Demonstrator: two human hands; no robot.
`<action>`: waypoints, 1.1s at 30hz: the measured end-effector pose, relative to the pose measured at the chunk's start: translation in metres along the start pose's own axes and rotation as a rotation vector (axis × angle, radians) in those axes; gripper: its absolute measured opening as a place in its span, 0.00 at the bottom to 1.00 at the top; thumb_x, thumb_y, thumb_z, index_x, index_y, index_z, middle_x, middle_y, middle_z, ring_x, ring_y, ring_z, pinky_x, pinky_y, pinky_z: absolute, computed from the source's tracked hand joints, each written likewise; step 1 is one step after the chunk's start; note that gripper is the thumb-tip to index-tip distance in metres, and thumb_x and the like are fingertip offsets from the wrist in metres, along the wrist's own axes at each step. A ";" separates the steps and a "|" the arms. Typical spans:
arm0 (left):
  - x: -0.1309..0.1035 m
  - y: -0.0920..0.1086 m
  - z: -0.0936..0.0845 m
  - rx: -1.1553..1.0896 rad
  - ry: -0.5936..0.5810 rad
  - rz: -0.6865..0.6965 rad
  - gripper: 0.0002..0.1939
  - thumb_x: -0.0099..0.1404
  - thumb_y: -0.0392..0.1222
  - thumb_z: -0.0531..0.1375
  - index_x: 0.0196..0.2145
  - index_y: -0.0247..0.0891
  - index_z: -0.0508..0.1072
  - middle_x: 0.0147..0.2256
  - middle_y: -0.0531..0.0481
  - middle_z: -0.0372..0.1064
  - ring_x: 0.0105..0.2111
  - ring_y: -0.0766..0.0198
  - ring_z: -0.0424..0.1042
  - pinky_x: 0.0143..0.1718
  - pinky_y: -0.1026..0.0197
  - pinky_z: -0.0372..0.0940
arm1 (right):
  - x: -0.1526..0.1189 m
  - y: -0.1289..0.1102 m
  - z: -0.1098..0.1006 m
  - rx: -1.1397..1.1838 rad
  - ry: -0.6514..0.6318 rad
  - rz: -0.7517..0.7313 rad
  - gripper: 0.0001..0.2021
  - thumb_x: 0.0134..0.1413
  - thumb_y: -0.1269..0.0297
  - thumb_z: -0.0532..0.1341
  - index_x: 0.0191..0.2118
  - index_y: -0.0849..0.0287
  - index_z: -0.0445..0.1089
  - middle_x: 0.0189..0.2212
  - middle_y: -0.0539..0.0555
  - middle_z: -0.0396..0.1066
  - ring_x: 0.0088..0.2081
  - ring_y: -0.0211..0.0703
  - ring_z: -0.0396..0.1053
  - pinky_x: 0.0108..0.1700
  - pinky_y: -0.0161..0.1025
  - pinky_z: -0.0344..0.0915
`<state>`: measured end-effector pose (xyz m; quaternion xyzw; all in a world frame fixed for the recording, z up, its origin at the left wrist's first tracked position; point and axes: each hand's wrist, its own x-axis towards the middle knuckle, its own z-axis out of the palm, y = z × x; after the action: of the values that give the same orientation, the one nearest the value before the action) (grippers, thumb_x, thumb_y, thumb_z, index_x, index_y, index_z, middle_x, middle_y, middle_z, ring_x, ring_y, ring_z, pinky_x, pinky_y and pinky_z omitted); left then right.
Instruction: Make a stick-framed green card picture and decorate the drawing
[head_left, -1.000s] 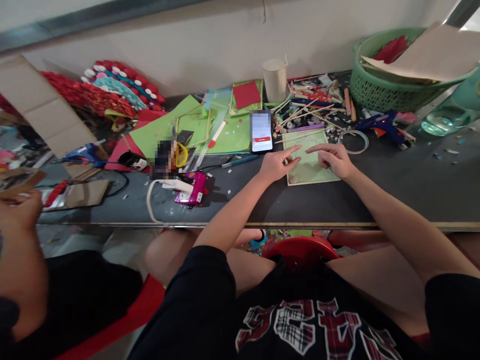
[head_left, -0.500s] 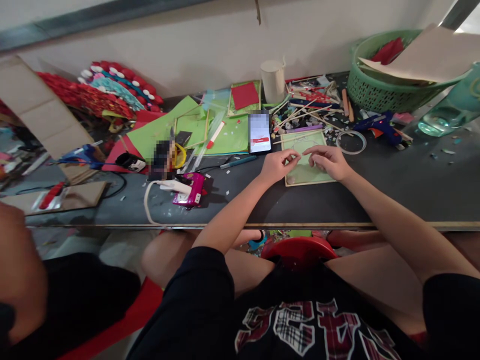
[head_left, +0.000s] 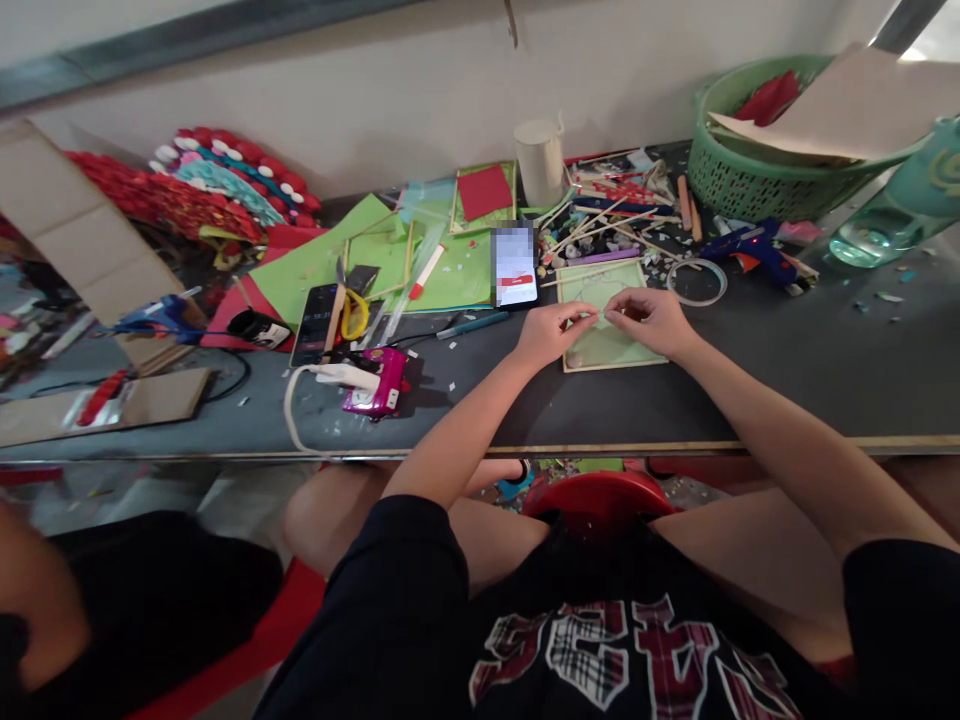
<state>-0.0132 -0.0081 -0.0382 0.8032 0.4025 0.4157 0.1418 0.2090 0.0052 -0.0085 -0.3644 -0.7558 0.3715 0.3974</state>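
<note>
Both hands hover over a light green panel (head_left: 619, 345) with a thin pale wooden border, lying on the dark table. My left hand (head_left: 553, 332) is closed in a pinch at the panel's left half. Facing it, my right hand (head_left: 651, 320) pinches too, thumb against index finger. The fingertips of the two hands nearly meet; whatever is between them is too small to make out. A small round pale piece (head_left: 574, 359) sits in the panel's lower left corner. Faint curved lines show on the upper part of the panel.
Behind the panel lie a lit phone (head_left: 516, 265), thin wooden sticks (head_left: 592, 228) and a purple stick (head_left: 611, 256). To the right are a tape roll (head_left: 697, 283), a blue glue gun (head_left: 754, 250), a green basket (head_left: 757, 185) and a bottle (head_left: 874, 235). A pink power strip (head_left: 379, 385) stands left.
My right hand's fingers have drawn together into a pinch, close to the left fingertips. The left hand stays nearly in place. The view has shifted slightly.
</note>
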 end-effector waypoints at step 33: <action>-0.002 -0.005 -0.002 0.158 0.006 0.086 0.18 0.76 0.47 0.57 0.44 0.37 0.85 0.28 0.47 0.81 0.25 0.66 0.76 0.29 0.65 0.65 | 0.000 0.000 -0.005 0.110 -0.023 0.039 0.24 0.59 0.44 0.61 0.25 0.61 0.75 0.12 0.45 0.57 0.16 0.32 0.52 0.22 0.35 0.49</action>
<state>-0.0187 -0.0063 -0.0408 0.8272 0.3994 0.3908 0.0586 0.2136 0.0070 -0.0067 -0.3525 -0.7316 0.4242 0.4007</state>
